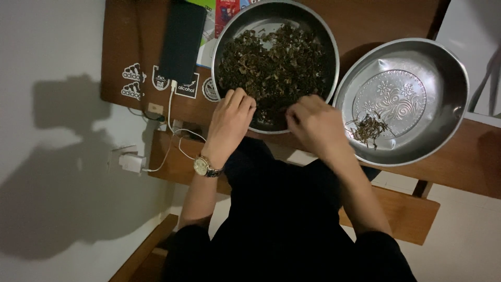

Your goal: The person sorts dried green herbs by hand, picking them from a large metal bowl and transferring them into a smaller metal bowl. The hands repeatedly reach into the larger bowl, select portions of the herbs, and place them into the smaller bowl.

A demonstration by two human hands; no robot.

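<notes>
A left hand (pixel 229 122), fingers curled, and a right hand (pixel 313 125), pinching closed, pick through dried leaves (pixel 274 62) in a metal pan (pixel 334 52); stems (pixel 368 128) lie in the embossed steel tray (pixel 449 78) alongside—small pinches sort cleanest.

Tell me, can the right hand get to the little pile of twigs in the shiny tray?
Probably yes. The right hand rests at the edge of the bowl of dried leaves, right beside the silver tray. The small pile of stems lies in the tray's near side, with nothing in between.
</notes>
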